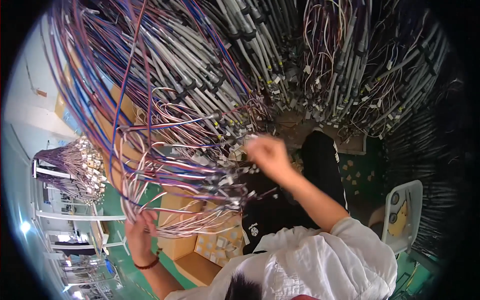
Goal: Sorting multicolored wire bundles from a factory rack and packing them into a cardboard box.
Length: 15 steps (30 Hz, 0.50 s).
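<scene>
At the lower left, my left hand [142, 231] is closed around a loose bundle of thin white and reddish wires [131, 200]. From there, strands in white, blue and purple fan out to the right across my lap, with small connectors [232, 200] at their ends. My right hand [270, 156] is raised near the middle, slightly blurred, its fingers curled together beside the wire ends. A small pale spot shows at its fingertips, too unclear to name. Thick grey-sleeved cable harnesses [185, 65] hang just beyond both hands.
More harnesses [345, 65] hang along the back and right. An open cardboard box [197, 267] with small pale pieces stands below the wires. A white-framed chair [417, 200] is at the right. Another harness bunch [75, 170] hangs at the far left. Paper scraps [356, 176] lie on the green floor.
</scene>
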### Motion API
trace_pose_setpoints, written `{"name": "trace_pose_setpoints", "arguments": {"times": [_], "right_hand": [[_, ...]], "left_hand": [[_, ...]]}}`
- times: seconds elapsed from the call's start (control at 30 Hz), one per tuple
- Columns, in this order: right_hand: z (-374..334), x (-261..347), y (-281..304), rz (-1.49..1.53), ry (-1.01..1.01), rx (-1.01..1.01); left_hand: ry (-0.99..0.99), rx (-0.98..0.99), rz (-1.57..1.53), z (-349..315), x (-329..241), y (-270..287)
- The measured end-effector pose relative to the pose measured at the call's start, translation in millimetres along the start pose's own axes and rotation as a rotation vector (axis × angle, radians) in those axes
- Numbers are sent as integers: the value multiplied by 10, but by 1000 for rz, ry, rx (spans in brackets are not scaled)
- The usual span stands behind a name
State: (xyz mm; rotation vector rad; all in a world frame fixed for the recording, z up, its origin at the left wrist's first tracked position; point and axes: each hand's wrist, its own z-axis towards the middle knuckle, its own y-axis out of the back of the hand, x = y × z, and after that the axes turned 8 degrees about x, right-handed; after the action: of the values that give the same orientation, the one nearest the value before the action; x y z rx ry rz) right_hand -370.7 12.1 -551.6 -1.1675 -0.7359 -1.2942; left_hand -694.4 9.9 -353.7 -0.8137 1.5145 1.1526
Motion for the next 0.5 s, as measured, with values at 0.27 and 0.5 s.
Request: {"name": "trace_pose_setpoints", "arguments": {"times": [0.27,0.5], "right_hand": [[890,-1357,483,-349,-260,-108],[1305,-814,758,199,-305,-468]], "left_hand": [[87,83,-119,130,-80,-56],[-195,-277,-258,-211,-71,725]]}}
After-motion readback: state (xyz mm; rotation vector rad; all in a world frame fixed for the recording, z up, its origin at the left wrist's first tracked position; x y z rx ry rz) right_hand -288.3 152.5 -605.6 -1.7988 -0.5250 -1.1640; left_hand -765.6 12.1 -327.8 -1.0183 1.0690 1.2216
